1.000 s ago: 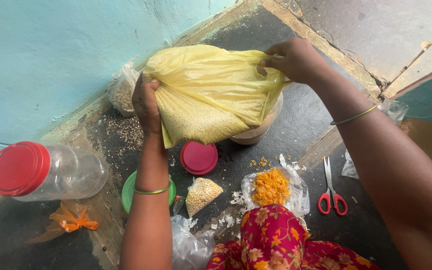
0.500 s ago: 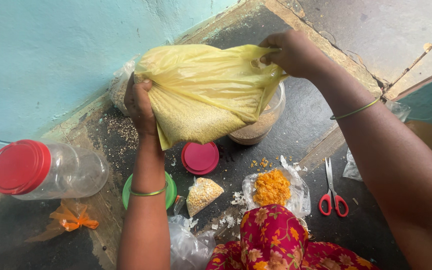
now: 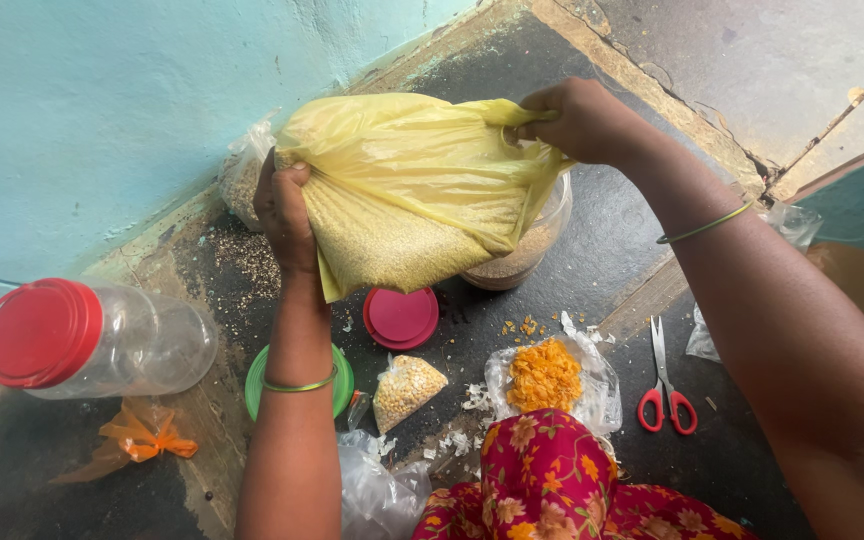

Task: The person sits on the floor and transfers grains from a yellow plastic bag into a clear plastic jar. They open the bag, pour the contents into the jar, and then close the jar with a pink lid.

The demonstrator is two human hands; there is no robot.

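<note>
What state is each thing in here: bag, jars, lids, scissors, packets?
Yellow bag: held up, tilted over a jar, grain inside.
Left hand: gripping the bag's lower side.
Right hand: pinching the bag's top corner.
Open jar: upright, lid off, partly filled.
Pink lid: off, lying flat.
Empty jar: on its side, red lid on.
Scissors: closed, lying flat.
Orange packet: torn open.
Small packet: lying down, grain inside.

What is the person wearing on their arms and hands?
Both arms are bare, with no sleeves and no gloves. The left hand has a thin green bangle around the wrist. The right hand has a matching thin green bangle further up the forearm. No rings show on the fingers. Red flowered cloth covers the lap below.
</note>
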